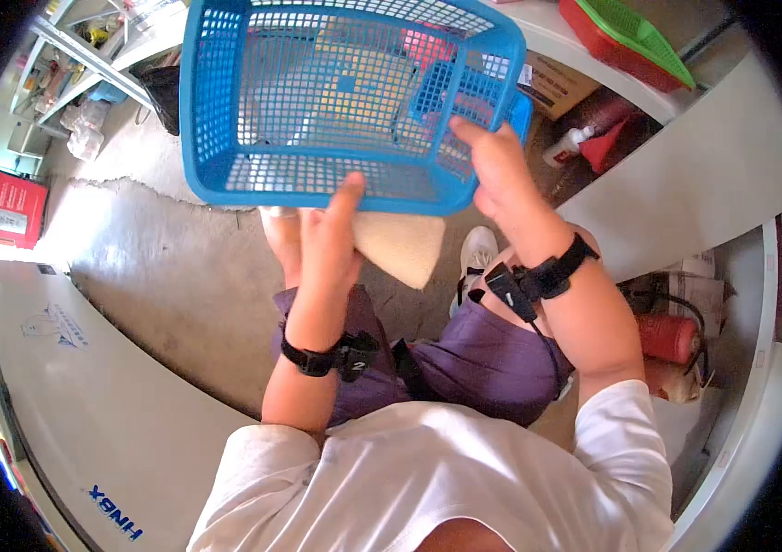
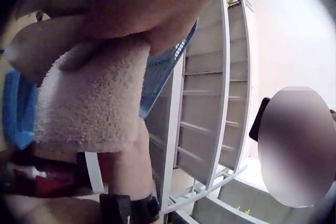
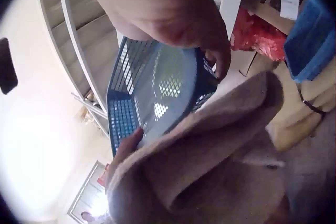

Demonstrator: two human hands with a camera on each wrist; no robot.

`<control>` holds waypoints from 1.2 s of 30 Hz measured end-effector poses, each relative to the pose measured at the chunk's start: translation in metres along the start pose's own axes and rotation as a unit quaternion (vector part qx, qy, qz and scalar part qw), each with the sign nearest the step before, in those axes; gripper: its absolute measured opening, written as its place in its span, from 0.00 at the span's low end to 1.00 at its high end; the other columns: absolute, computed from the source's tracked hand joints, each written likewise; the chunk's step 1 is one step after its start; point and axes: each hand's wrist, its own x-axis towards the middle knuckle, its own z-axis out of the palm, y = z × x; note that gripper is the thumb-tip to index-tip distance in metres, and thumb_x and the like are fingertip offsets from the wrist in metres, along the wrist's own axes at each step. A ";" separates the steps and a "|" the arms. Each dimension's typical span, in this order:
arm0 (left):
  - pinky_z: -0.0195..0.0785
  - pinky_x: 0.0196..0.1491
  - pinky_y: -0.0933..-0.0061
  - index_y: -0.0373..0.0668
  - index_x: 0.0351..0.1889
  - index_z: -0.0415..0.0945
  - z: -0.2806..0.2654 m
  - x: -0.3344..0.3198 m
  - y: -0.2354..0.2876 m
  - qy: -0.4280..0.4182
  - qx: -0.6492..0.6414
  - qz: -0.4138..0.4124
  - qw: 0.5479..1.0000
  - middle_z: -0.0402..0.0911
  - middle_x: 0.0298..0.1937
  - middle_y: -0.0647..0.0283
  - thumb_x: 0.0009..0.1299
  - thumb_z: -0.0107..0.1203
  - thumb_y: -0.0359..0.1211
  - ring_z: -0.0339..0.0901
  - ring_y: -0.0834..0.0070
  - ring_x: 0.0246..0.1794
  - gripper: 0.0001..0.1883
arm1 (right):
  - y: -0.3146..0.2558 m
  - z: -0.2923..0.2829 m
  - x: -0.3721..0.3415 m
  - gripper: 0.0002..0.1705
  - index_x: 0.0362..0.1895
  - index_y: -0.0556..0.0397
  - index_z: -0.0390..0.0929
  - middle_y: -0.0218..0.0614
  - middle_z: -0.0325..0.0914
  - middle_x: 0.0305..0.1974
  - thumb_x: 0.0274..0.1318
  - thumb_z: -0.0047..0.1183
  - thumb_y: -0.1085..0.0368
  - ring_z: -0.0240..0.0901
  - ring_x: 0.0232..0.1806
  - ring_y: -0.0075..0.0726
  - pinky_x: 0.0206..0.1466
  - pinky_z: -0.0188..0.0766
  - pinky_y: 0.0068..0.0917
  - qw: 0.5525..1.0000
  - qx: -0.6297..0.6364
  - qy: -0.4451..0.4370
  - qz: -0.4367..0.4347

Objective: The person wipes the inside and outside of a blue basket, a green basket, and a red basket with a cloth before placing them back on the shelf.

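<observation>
A blue plastic basket (image 1: pixel 290 198) with mesh walls is held up in front of the body, tilted. The left hand (image 1: pixel 331 230) has its thumb over the near rim and also holds a beige fluffy cloth (image 1: pixel 402 247), which hangs below the basket. At the basket's right side the right hand (image 1: pixel 494 170) grips the rim, thumb on top. The left wrist view shows the cloth (image 2: pixel 94 98) under the left hand's fingers. In the right wrist view the cloth (image 3: pixel 210 166) is folded beside the basket (image 3: pixel 123 113).
Another blue basket (image 3: pixel 312 40) lies beyond the held one. Green and red baskets (image 1: pixel 630 41) sit on a white shelf at upper right. A white bottle (image 1: pixel 568 147), a cardboard box (image 1: pixel 558 85) and a red extinguisher (image 1: pixel 667 339) are at right. A white cabinet (image 1: pixel 106 368) stands left.
</observation>
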 end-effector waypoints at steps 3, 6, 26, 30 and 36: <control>0.63 0.55 0.73 0.36 0.60 0.59 0.005 0.002 -0.011 -0.062 0.034 -0.043 0.997 0.71 0.52 0.62 0.64 0.56 0.25 0.69 0.75 0.51 0.26 | 0.008 0.009 -0.010 0.15 0.50 0.57 0.72 0.39 0.76 0.47 0.58 0.44 0.71 0.73 0.48 0.37 0.52 0.68 0.36 0.996 0.085 -0.006 0.011; 0.62 0.56 0.73 0.36 0.61 0.55 0.012 -0.001 -0.027 -0.091 0.076 -0.020 0.993 0.69 0.53 0.63 0.65 0.57 0.26 0.68 0.76 0.52 0.29 | 0.011 0.012 -0.014 0.17 0.51 0.56 0.70 0.39 0.75 0.48 0.57 0.43 0.73 0.72 0.49 0.37 0.53 0.68 0.37 0.993 0.118 -0.009 0.025; 0.55 0.65 0.53 0.38 0.66 0.57 -0.072 0.030 0.019 -0.145 -0.308 -0.024 0.940 0.64 0.65 0.55 0.74 0.36 0.52 0.61 0.57 0.64 0.31 | -0.007 0.010 -0.022 0.19 0.48 0.59 0.72 0.43 0.78 0.41 0.49 0.43 0.76 0.79 0.39 0.42 0.44 0.77 0.41 0.972 0.076 -0.123 0.186; 0.57 0.63 0.54 0.38 0.65 0.58 -0.052 0.003 0.004 -0.097 -0.252 -0.059 0.961 0.65 0.64 0.55 0.74 0.36 0.50 0.63 0.58 0.63 0.30 | -0.003 0.005 -0.020 0.19 0.48 0.59 0.72 0.44 0.78 0.39 0.48 0.44 0.75 0.79 0.37 0.42 0.43 0.77 0.41 0.968 0.042 -0.132 0.209; 0.60 0.61 0.56 0.37 0.65 0.59 -0.081 -0.001 0.013 -0.066 -0.218 -0.045 0.973 0.66 0.63 0.55 0.74 0.37 0.49 0.65 0.59 0.60 0.29 | -0.007 -0.009 -0.016 0.21 0.48 0.56 0.72 0.41 0.78 0.38 0.45 0.46 0.75 0.78 0.35 0.39 0.42 0.77 0.39 0.960 -0.006 -0.169 0.223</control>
